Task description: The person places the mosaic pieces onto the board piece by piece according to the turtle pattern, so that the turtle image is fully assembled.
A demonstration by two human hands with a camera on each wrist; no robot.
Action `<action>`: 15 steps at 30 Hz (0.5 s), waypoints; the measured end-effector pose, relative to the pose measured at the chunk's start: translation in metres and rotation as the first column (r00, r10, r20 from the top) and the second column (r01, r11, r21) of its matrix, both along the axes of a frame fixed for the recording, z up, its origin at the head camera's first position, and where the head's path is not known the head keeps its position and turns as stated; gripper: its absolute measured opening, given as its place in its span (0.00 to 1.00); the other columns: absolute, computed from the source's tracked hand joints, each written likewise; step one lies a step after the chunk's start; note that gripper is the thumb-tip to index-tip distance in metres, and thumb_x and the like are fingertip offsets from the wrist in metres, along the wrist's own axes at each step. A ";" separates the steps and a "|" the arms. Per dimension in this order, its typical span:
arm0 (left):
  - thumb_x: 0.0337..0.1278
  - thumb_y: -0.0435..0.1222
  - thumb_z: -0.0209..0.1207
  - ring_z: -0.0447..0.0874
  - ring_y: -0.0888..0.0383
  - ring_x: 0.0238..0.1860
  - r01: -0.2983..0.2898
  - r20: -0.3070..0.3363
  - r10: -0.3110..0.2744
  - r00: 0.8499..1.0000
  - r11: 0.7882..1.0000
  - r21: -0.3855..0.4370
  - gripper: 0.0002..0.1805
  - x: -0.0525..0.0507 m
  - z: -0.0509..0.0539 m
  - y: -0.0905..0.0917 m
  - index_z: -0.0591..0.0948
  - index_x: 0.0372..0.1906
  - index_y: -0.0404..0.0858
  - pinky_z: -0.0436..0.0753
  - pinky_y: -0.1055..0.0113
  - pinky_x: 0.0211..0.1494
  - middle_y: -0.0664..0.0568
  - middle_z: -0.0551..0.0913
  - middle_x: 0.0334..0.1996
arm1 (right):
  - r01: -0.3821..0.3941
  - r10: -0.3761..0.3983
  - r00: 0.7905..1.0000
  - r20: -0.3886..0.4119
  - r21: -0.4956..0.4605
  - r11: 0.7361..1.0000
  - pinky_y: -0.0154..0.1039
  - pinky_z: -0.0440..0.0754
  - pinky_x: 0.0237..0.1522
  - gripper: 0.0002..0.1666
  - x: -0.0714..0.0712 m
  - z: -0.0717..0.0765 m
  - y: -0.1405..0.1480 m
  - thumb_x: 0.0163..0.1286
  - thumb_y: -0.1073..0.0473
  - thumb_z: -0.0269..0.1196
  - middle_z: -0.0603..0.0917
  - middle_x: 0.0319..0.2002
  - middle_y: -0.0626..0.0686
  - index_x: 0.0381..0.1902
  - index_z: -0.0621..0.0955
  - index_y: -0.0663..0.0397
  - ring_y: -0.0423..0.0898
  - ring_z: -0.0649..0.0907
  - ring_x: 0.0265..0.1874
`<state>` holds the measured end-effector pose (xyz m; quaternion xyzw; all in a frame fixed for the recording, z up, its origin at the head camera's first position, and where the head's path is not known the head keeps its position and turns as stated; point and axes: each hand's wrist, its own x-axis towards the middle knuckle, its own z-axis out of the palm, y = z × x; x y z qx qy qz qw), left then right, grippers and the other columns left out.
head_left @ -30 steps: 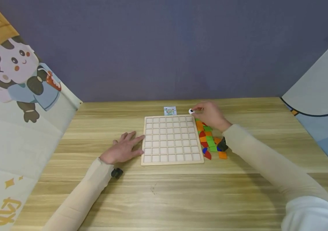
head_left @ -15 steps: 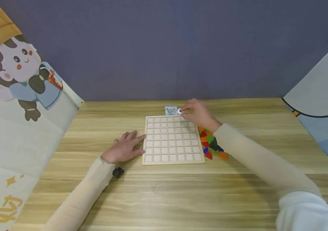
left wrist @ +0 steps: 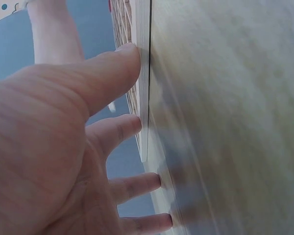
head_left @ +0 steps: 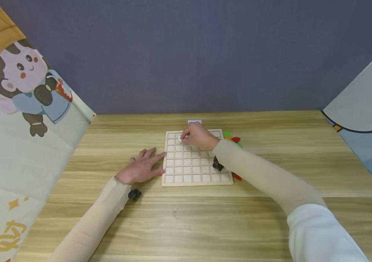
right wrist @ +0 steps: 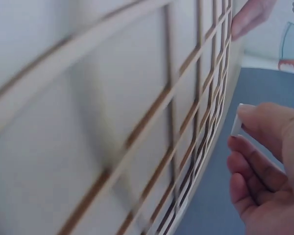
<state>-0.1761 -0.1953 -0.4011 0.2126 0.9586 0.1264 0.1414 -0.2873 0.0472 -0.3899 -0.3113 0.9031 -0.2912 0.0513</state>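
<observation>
A wooden grid board [head_left: 187, 170] with square cells lies flat on the table. My right hand [head_left: 199, 136] is over its upper left part and pinches a small white disc [head_left: 180, 139] between thumb and fingertips. In the right wrist view the thin white disc [right wrist: 236, 120] is seen edge-on, held above the cells. My left hand [head_left: 141, 169] rests on the table with spread fingers, thumb and index finger touching the board's left edge. The left wrist view shows the thumb [left wrist: 115, 68] against the board's rim.
Coloured flat pieces [head_left: 235, 139] lie along the board's right side, partly hidden under the right forearm. A small picture card [head_left: 194, 121] behind the board is mostly covered by the right hand. A dark wall panel [head_left: 205, 65] stands at the table's back.
My right hand has carried the white disc leftward from beyond the board's upper right corner, past the card, to over the upper left cells. The left hand has stayed in place.
</observation>
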 end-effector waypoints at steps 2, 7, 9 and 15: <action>0.65 0.57 0.49 0.43 0.31 0.69 -0.001 0.003 0.001 1.000 1.000 0.002 0.37 0.001 0.000 0.000 0.55 0.74 0.51 0.53 0.23 0.53 0.37 0.46 0.73 | -0.013 0.014 0.999 0.046 -0.012 1.000 0.38 0.78 0.40 0.05 0.002 0.000 -0.012 0.61 0.61 0.68 0.84 0.34 0.46 0.35 0.88 0.54 0.41 0.80 0.33; 0.65 0.56 0.49 0.42 0.31 0.69 -0.001 0.016 0.001 1.000 1.000 0.004 0.37 0.002 0.001 0.000 0.55 0.74 0.51 0.52 0.23 0.54 0.38 0.45 0.73 | 0.001 -0.001 0.997 0.084 0.004 1.000 0.33 0.79 0.36 0.04 0.001 -0.005 -0.035 0.61 0.63 0.67 0.84 0.34 0.47 0.33 0.88 0.54 0.40 0.81 0.30; 0.65 0.56 0.49 0.42 0.31 0.69 0.002 0.020 -0.002 1.000 1.000 0.003 0.36 0.002 0.001 0.000 0.55 0.74 0.51 0.52 0.23 0.53 0.38 0.45 0.73 | 0.011 -0.012 0.998 0.066 0.023 1.000 0.33 0.79 0.35 0.04 0.000 -0.007 -0.040 0.60 0.63 0.67 0.85 0.32 0.46 0.31 0.88 0.54 0.40 0.81 0.30; 0.65 0.57 0.49 0.42 0.31 0.69 0.003 0.023 -0.003 1.000 1.000 0.002 0.37 0.005 0.001 -0.003 0.55 0.74 0.51 0.51 0.23 0.53 0.38 0.45 0.73 | 0.023 -0.024 1.000 0.013 0.058 0.998 0.36 0.78 0.41 0.06 0.002 -0.008 -0.052 0.58 0.66 0.66 0.86 0.28 0.46 0.26 0.88 0.54 0.42 0.81 0.31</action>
